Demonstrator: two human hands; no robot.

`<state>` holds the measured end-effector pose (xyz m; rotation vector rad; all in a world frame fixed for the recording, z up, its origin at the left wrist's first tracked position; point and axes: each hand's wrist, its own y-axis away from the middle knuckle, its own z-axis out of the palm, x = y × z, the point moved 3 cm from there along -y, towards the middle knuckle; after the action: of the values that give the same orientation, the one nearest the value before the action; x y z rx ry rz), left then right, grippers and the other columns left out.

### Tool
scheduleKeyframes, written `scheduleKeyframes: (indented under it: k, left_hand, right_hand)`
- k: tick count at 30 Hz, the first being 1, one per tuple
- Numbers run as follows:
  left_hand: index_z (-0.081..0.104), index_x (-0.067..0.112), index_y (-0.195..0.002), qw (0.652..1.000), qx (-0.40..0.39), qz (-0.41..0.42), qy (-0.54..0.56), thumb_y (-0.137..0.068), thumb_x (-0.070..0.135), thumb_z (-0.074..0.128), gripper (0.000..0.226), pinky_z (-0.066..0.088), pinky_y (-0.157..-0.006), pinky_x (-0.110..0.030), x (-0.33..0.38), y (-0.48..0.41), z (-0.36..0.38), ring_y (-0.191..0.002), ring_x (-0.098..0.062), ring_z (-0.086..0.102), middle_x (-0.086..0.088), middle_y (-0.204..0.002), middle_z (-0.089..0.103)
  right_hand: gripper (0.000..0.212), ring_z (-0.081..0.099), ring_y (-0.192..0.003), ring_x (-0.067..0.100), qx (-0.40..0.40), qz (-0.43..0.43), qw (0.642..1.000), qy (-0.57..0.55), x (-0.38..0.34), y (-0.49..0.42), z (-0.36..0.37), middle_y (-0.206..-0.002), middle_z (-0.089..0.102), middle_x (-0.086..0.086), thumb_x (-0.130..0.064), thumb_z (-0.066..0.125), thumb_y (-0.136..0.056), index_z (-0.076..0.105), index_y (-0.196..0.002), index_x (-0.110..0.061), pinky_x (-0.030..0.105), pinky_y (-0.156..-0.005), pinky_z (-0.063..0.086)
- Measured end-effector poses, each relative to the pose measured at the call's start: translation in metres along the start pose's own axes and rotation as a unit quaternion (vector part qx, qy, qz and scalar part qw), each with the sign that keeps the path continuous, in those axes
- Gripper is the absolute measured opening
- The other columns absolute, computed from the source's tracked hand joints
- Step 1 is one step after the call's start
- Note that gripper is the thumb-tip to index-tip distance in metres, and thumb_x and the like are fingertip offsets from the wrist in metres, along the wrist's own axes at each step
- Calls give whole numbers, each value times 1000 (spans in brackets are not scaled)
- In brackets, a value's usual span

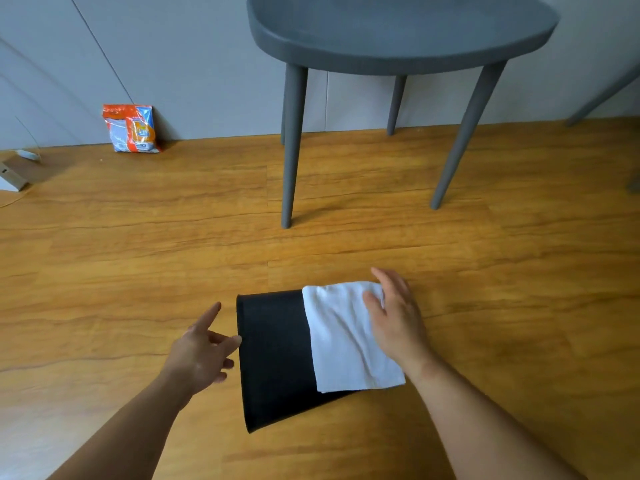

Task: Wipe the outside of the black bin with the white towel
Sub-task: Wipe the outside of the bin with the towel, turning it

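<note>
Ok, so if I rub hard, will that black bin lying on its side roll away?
Probably: the black bin lies on its tapered side on the smooth wood floor, so it would likely roll in a curve. It looks thin and light, so may skid. Only fingertips of the left hand touch its wide end.

My bare left forearm reaches in from the lower left, and my left hand is loose with its palm turned inward. One digit sticks out straight ahead, and a fingertip touches the edge of the black tapered bin. My bare right forearm comes in from the lower right. My right hand lies flat, palm down, its straight fingers pressing on the far right part of the white folded towel.
</note>
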<state>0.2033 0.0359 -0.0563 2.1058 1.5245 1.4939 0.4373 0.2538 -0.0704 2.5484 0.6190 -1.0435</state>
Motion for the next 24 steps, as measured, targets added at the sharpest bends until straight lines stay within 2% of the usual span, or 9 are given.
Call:
scheduleKeyframes:
  k: [2, 3, 6, 8, 11, 13, 15, 18, 24]
  left_hand:
    - [37, 28, -154, 981, 101, 80, -145, -99, 32, 63, 62, 57, -77, -36, 18, 9, -8, -93, -23, 68, 0, -112, 72]
    - [42, 25, -150, 976, 119, 105, -152, -99, 34, 61, 55, 53, -71, -29, 29, 15, -3, -87, -16, 65, 2, -108, 71]
    - [51, 24, -139, 986, 25, 123, -112, -96, 36, 65, 47, 43, -58, -16, 56, 36, 44, -77, -4, 62, 12, -96, 68]
    - [51, 23, -139, 991, -34, 96, -90, -94, 39, 68, 51, 41, -55, -12, 59, 45, 82, -77, -1, 60, 12, -98, 66]
    - [54, 18, -133, 997, -12, 60, -44, -92, 35, 72, 48, 39, -52, -9, 58, 43, 110, -73, 3, 57, 15, -86, 63]
    - [53, 16, -136, 999, 15, 24, -26, -89, 32, 75, 54, 40, -52, -13, 56, 39, 115, -72, 1, 56, 10, -88, 63]
    - [52, 15, -138, 999, 34, 8, -29, -88, 29, 76, 57, 41, -53, -15, 57, 36, 118, -72, -1, 56, 8, -89, 64]
    - [61, 17, -125, 998, 44, 17, -30, -88, 23, 74, 40, 43, -53, -16, 61, 36, 120, -72, -1, 58, 10, -86, 62]
    - [70, 22, -102, 997, 18, 38, 58, -86, 13, 67, 19, 58, -64, -29, 63, 38, 111, -81, -14, 70, 4, -90, 73]
  right_hand:
    - [57, 41, -140, 21, -14, 79, 996, 44, 27, -13, -30, -155, 43, 5, -35, 56, -99, 41, -152, -21, 33, -115, 34]
    - [63, 44, -138, 23, -61, 139, 987, 48, 40, -16, -36, -155, 44, 5, -39, 58, -97, 38, -154, -22, 36, -113, 37]
    - [88, 40, -142, 25, -189, 279, 939, -73, 57, -2, -33, -160, 37, 3, -53, 70, -87, 27, -159, -24, 42, -111, 39]
    - [99, 44, -139, 24, -206, 299, 921, -138, 56, 8, -24, -158, 40, 1, -54, 78, -81, 26, -159, -23, 44, -107, 42]
    - [102, 64, -114, 16, -192, 279, 929, -148, 58, 9, -11, -139, 60, 3, -40, 88, -74, 32, -155, -13, 31, -89, 53]
    - [96, 71, -99, 13, -181, 267, 936, -141, 62, 6, -7, -124, 69, 2, -35, 92, -70, 43, -149, -8, 28, -82, 58]
    - [78, 74, -88, 9, -180, 258, 940, -135, 63, 5, -6, -109, 75, -1, -32, 93, -69, 58, -134, -6, 26, -74, 60]
    - [48, 75, -81, 9, -176, 240, 947, -122, 59, 4, -10, -97, 77, -4, -28, 93, -70, 69, -109, -12, 29, -71, 61]
    - [27, 72, -78, 20, -120, 171, 971, -117, 36, 3, -15, -88, 73, 0, -15, 82, -73, 59, -89, -14, 34, -62, 52]
